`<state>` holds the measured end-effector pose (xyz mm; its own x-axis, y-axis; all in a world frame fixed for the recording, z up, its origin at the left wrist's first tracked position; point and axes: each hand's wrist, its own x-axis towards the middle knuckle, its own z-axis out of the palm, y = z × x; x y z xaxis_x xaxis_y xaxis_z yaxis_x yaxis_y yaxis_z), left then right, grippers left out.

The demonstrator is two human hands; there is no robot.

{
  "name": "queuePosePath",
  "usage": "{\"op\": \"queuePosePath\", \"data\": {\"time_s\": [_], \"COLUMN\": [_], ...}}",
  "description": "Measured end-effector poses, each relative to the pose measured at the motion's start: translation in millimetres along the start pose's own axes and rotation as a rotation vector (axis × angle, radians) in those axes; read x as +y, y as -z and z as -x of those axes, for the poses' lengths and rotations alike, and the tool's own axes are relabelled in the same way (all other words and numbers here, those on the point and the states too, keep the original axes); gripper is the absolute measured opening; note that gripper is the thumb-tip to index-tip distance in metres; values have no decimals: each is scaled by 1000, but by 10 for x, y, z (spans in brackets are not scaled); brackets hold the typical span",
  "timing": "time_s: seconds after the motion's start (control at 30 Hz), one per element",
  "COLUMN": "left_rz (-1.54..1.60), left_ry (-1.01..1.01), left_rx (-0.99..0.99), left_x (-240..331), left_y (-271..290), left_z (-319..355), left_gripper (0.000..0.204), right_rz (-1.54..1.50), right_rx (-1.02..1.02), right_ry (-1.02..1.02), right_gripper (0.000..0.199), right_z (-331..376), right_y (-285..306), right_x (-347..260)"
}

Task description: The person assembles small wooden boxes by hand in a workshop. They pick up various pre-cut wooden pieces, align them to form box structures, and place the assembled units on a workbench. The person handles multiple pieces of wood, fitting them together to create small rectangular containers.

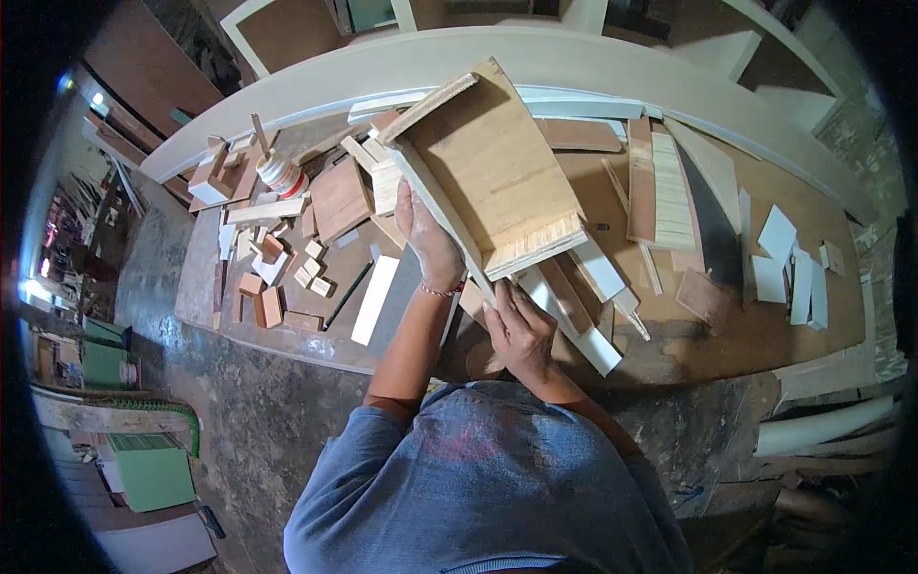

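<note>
Tilted above the workbench is a small open plywood box, like a shallow drawer, with raised strips along its sides and raw layered edges. My left hand grips its left side panel, the palm against the outer face and the far fingers hidden under the box. At the near corner, my right hand holds the bottom edge, thumb and fingers closed on it. Under the box lie wood strips and a white-faced board, partly covered by it.
The bench carries loose offcuts and several small wood blocks at left. A white tub with a stick in it stands behind them. White pieces lie at right. A long pale panel curves across the far edge.
</note>
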<state>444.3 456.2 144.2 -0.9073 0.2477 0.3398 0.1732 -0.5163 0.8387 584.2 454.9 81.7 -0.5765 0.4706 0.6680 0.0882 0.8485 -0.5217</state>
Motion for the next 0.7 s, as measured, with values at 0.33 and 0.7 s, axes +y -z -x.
{"op": "queuePosePath", "data": {"time_s": [0.33, 0.7], "left_rz": [-77, 8], "left_ry": [157, 51], "left_rx": [-316, -459], "left_x": [-102, 42], "left_y": [195, 39], "left_z": [-341, -346], "left_gripper": [32, 26], "right_rz": [-282, -514], "right_rx": [228, 282], "right_ry": [-273, -380], "right_gripper": [50, 47], "right_z": [108, -65], "right_y": [119, 227], "right_x": [292, 349]}}
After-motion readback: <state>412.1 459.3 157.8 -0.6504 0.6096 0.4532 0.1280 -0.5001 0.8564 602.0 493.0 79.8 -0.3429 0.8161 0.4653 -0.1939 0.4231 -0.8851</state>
